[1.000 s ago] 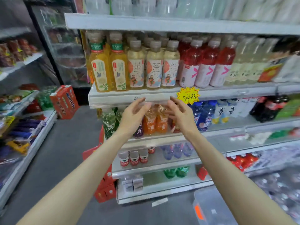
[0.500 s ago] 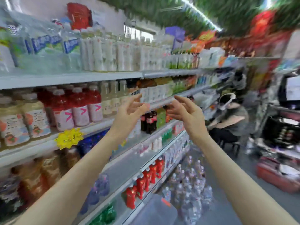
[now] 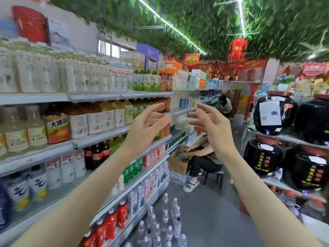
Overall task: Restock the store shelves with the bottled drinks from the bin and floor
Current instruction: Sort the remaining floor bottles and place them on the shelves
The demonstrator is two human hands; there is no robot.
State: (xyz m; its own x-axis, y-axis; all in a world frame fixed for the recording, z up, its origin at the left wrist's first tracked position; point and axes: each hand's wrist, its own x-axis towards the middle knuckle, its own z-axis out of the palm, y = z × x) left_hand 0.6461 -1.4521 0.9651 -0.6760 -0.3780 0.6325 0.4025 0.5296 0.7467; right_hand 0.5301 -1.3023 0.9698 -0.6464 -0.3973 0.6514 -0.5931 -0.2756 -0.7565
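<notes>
Both arms are raised in the aisle. Left hand [image 3: 146,129] and right hand [image 3: 211,129] are level with each other, palms facing, apart. The fingers of both are spread and loosely bent, and neither hand touches anything.

Shelves [image 3: 99,135] run along the left, stocked: pale tea bottles [image 3: 78,75] on the top shelf, cola bottles [image 3: 97,154] near the front edge of a middle shelf, red bottles [image 3: 110,223] at the front edge of the lowest.

Clear water bottles [image 3: 165,220] stand upright in a cluster on the floor, just beside the foot of the shelves, below the hands.

Further down the aisle a seated person [image 3: 203,163] has a cardboard box [image 3: 178,164] beside the shelves. Black jars [image 3: 263,157] sit on racks to the right.
</notes>
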